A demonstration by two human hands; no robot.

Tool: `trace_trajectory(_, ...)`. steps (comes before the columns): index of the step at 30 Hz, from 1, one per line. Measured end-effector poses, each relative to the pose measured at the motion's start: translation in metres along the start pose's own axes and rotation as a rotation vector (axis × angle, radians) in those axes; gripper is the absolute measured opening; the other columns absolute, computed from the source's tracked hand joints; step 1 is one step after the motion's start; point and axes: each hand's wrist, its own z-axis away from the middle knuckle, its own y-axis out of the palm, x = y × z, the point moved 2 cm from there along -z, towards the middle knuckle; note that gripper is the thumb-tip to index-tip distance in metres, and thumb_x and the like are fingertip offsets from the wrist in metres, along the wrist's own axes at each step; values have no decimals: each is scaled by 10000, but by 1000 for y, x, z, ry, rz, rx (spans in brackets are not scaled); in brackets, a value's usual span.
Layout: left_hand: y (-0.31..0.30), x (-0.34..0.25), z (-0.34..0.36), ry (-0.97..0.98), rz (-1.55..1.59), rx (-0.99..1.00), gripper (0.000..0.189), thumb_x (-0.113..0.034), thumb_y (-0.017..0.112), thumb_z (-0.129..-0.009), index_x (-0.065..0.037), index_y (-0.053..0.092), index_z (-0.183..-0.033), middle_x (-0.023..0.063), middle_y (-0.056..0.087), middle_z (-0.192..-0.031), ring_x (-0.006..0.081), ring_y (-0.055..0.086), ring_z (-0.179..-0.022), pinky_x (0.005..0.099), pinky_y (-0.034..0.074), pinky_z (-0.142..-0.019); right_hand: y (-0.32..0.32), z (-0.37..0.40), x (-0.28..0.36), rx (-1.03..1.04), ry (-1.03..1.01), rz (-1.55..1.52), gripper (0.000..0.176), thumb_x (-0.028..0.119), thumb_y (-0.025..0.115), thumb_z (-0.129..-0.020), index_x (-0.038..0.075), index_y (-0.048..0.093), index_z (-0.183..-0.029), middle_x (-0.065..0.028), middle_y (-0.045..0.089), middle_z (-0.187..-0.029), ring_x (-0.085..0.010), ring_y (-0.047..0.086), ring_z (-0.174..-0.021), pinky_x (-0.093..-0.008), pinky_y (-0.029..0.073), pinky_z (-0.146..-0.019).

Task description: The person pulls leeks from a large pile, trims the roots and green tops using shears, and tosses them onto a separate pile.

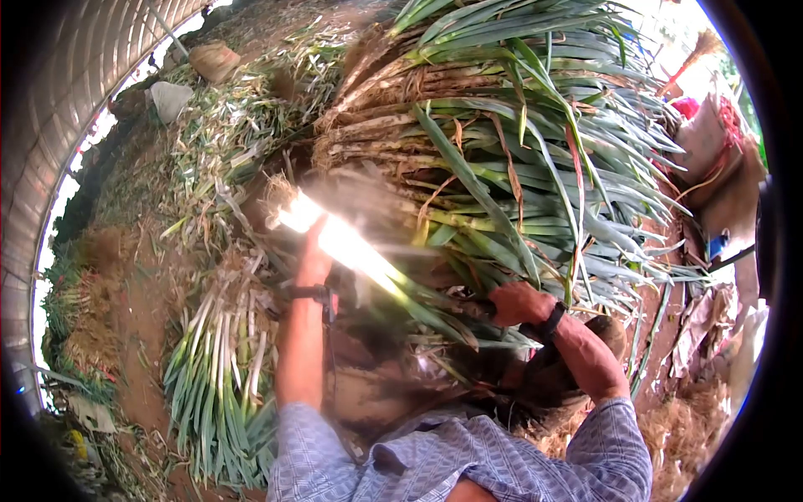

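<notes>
My left hand (314, 251) is closed around the pale shaft of a green onion (389, 280), which glares bright in the light. The stalk lies slantwise in front of me, its roots at the upper left and its leaves at the lower right. My right hand (520, 303) is closed near the leaf end, with a small dark object at its fingers, too blurred to name. Just beyond both hands is a large heap of green onions (493, 159), roots left and leaves right. A bunch with cleaner white stalks (222, 376) lies left of my left forearm.
Leaf and stalk scraps (226, 134) litter the dirt ground at upper left. A whitish sack (711, 134) stands at far right. Dry root trimmings (682, 439) lie at lower right, and a corrugated wall (50, 100) curves along the left.
</notes>
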Motion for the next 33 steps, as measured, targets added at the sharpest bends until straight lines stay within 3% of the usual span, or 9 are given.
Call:
trace_trajectory(3,-12,13,-10,42,-18,23,360,-169,639,-925,47,540,-1195,195,640,-1117,343,640,-1079,450,500,-975,-7,3,5,32,9,-23,338,290,641,-764,20,707,-955,-225,695,-912,-397,674,-895,-492,544,-785)
trace_trajectory(6,-7,7,-2,35,-10,38,366,-167,647,-918,46,539,-1196,198,641,-1109,342,638,-1078,444,504,-968,1,-7,4,-331,-86,-109,367,343,656,-795,20,695,-965,-226,685,-861,-418,668,-830,-497,544,-732)
trace_trajectory(12,2,6,3,-109,148,-13,356,-152,646,-906,49,543,-1180,194,644,-1102,340,641,-1055,439,504,-963,-16,-3,41,-303,-165,-173,414,424,669,-819,87,698,-1058,-224,670,-781,-421,660,-762,-502,540,-667)
trace_trajectory(14,4,5,1,-158,146,-14,352,-149,641,-902,51,544,-1175,168,647,-1100,320,643,-1032,426,504,-957,-8,-7,42,-325,-159,-134,394,416,653,-838,58,689,-998,-230,671,-765,-406,667,-743,-499,540,-662)
trace_trajectory(18,-9,31,-19,-61,197,-144,290,-20,641,-882,28,556,-1155,152,664,-1024,309,670,-935,428,550,-891,0,-26,35,-379,-188,-109,410,439,644,-838,48,682,-957,-225,671,-746,-410,668,-731,-497,542,-660)
trace_trajectory(22,-3,23,-11,-75,170,-76,299,-83,627,-895,42,545,-1155,207,673,-1022,363,676,-954,455,541,-885,3,-34,33,-210,-155,-13,426,440,637,-830,51,687,-996,-231,686,-816,-410,679,-793,-492,550,-700)
trace_trajectory(27,-23,44,-19,-101,244,-48,340,-106,623,-892,57,530,-1175,235,664,-1065,383,661,-1006,462,513,-946,-11,-19,40,-358,-190,-213,471,509,601,-852,154,693,-1148,-202,699,-870,-407,678,-838,-499,547,-723)
trace_trajectory(28,-14,37,-11,-82,235,-71,351,-131,622,-895,59,539,-1179,221,668,-1067,363,657,-1016,449,504,-952,-12,-20,38,-399,-215,-245,476,512,592,-858,154,689,-1154,-202,701,-880,-407,678,-853,-499,548,-737)
trace_trajectory(33,-16,43,-18,-50,193,-25,313,-176,649,-888,11,598,-1133,154,677,-1055,288,649,-987,400,501,-935,6,-41,22,-120,-117,-59,523,529,551,-873,82,705,-1098,-221,707,-931,-409,681,-876,-494,545,-783)
